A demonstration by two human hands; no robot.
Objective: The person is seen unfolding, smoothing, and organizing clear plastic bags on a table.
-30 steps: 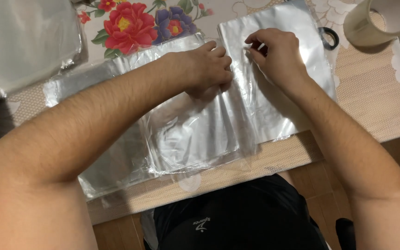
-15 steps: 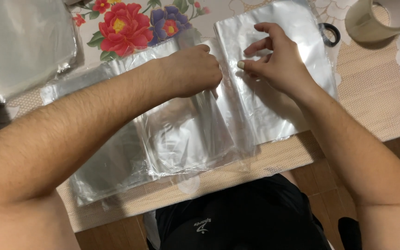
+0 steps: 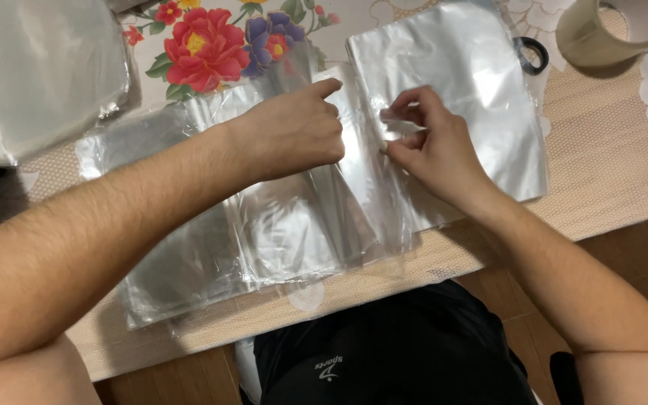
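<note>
The left hand (image 3: 294, 131) is pressing down, loosely curled, on a clear plastic bag (image 3: 294, 225) lying flat on the bench (image 3: 609, 172). The right hand (image 3: 433, 146) is pinching that bag's edge between thumb and fingertips, just beside the left. A second clear bag (image 3: 474, 82) is lying under the right hand; a tape roll (image 3: 613, 30) is standing at the far right corner.

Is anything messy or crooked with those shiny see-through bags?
A little. The clear plastic bags lie overlapped and crinkled, fanned unevenly rather than stacked squarely. The left hand presses them flat while the right hand pinches an edge. Nothing looks torn or spilled.
</note>
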